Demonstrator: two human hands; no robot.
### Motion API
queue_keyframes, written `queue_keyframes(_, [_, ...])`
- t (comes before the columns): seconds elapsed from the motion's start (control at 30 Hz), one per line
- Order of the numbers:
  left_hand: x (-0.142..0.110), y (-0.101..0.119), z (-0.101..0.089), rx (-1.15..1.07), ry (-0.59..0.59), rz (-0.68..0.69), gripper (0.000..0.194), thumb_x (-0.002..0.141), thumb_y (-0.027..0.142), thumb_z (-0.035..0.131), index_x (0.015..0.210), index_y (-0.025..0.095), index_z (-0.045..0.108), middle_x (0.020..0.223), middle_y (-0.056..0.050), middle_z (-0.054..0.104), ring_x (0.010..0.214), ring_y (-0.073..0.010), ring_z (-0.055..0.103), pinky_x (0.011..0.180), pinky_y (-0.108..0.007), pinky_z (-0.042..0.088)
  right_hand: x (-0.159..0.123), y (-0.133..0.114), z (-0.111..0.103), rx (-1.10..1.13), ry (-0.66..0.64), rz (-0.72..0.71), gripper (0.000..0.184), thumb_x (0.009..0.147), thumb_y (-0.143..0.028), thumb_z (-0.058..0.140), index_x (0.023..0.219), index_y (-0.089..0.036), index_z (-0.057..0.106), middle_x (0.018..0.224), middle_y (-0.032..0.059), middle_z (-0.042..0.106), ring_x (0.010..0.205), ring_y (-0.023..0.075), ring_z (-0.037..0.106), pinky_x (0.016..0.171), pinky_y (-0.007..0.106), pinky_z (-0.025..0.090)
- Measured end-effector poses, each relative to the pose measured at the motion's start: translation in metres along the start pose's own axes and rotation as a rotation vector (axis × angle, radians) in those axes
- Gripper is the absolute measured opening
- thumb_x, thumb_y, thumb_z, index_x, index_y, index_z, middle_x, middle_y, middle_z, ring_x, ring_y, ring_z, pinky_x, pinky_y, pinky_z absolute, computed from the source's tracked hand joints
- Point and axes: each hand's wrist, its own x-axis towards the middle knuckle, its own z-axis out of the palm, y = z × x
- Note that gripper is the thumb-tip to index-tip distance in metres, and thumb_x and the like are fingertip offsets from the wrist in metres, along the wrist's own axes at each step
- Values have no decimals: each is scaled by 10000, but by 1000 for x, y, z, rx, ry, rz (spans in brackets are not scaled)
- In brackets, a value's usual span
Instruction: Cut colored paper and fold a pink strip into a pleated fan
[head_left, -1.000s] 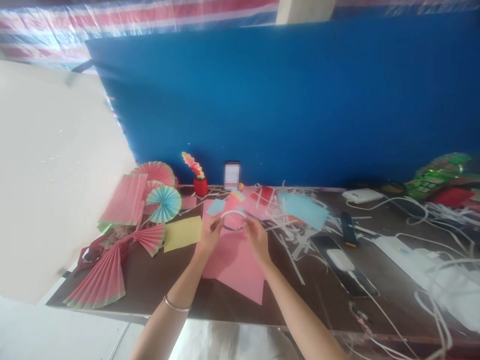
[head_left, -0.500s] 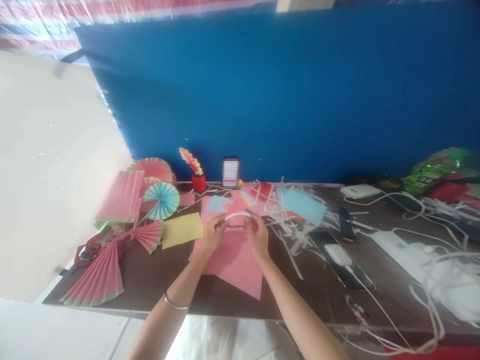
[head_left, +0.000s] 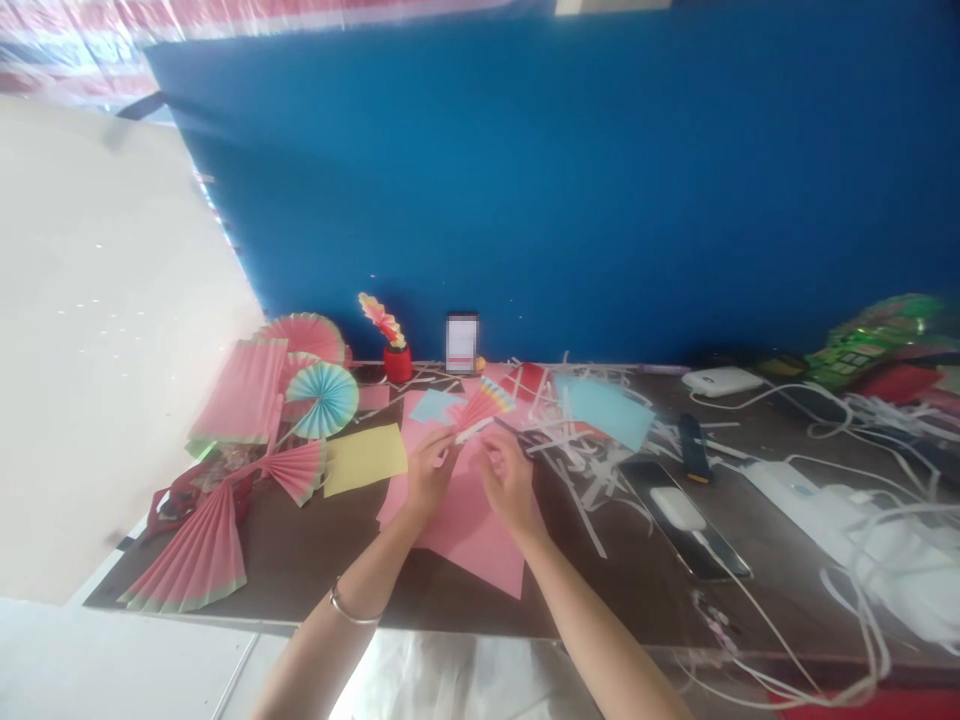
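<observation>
My left hand [head_left: 431,468] is closed, its fingertips pinching a narrow white paper strip [head_left: 474,430] that slants up to the right. My right hand [head_left: 508,478] is just right of the strip, fingers loosely curled and apart, with nothing visible in them. Both hands are over pink paper sheets [head_left: 469,525]. Just beyond the strip lies a small pleated pink paper fan [head_left: 480,403] with a multicoloured edge. Something dark and thin [head_left: 511,431], perhaps scissors, lies past my right fingertips.
Left are a yellow sheet [head_left: 366,461], a blue paper rosette [head_left: 323,400] and pink pleated fans [head_left: 202,555]. White paper strips [head_left: 592,470] and a blue sheet [head_left: 606,410] lie right, beyond them a phone [head_left: 720,562] and cables. A phone [head_left: 461,343] stands against the blue board.
The strip was bowed into an arc between both hands; it now runs straighter from my left fingers. My right hand has come off its end, and the small fan shows more.
</observation>
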Motion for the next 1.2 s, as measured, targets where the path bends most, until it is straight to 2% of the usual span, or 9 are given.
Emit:
queue_keyframes(0.1, [-4, 5, 4, 3, -113, 36, 228, 814, 315, 519, 960, 229, 671, 1067, -76, 645, 997, -219, 584, 897, -373, 448, -2, -3, 6, 129, -136, 141, 226, 816, -424, 484, 799, -212, 562, 787, 35, 611, 744, 190, 578, 687, 320, 464])
queue_keyframes(0.2, [-5, 10, 9, 5, -172, 57, 270, 836, 290, 483, 1049, 222, 634, 1114, -82, 621, 1042, -215, 558, 925, -377, 425, 0, -2, 8, 186, -79, 248, 251, 806, -443, 488, 734, -208, 534, 695, 17, 593, 654, 180, 562, 615, 302, 450])
queue_keyframes(0.27, [-4, 9, 10, 3, -147, 37, 281, 842, 274, 468, 1072, 221, 621, 1142, -88, 603, 1072, -215, 539, 934, -380, 414, 2, -1, 6, 203, -9, 270, 254, 827, -441, 453, 780, -207, 539, 759, 31, 610, 706, 186, 572, 653, 311, 452])
queue_keyframes(0.37, [-2, 0, 8, -35, -72, -57, 296, 845, 258, 453, 1094, 239, 611, 1225, -89, 543, 1143, -222, 489, 881, -362, 444, 3, -3, -1, 180, 31, 276, 293, 864, -435, 379, 957, -213, 546, 896, 61, 624, 807, 200, 581, 720, 339, 454])
queue_keyframes(0.5, [1, -12, 2, -136, 3, -195, 224, 812, 285, 507, 930, 214, 683, 1202, -97, 561, 1200, -252, 439, 876, -364, 443, 1, -10, -5, 98, -80, 194, 358, 875, -429, 352, 1124, -239, 527, 1012, 71, 619, 924, 218, 573, 778, 354, 450])
queue_keyframes(0.67, [5, -6, -2, -213, 86, -251, 253, 811, 341, 515, 960, 204, 667, 1104, -75, 625, 1089, -234, 529, 935, -384, 402, -2, -9, -1, 81, -91, 153, 290, 861, -404, 393, 1004, -226, 572, 975, 67, 631, 921, 220, 582, 790, 365, 463])
queue_keyframes(0.8, [6, 0, 0, -251, 45, -264, 277, 793, 370, 543, 978, 202, 661, 1159, -78, 594, 1114, -235, 509, 892, -345, 431, -2, -8, -1, 105, -128, 138, 231, 837, -393, 445, 926, -229, 581, 908, 53, 638, 858, 207, 597, 737, 344, 489])
queue_keyframes(1.0, [6, -2, 1, -194, -44, -245, 309, 780, 374, 565, 1023, 202, 647, 1168, -88, 592, 1141, -242, 486, 908, -352, 411, -1, -9, -3, 141, -60, 145, 230, 827, -394, 462, 880, -212, 592, 888, 61, 621, 824, 194, 590, 711, 324, 502])
queue_keyframes(1.2, [7, -7, 3, -318, -98, -306, 305, 732, 379, 617, 965, 189, 673, 1082, -87, 634, 1030, -228, 557, 870, -347, 441, -1, -2, -2, 70, -6, 160, 248, 831, -408, 449, 869, -206, 587, 854, 55, 635, 771, 189, 590, 706, 326, 486])
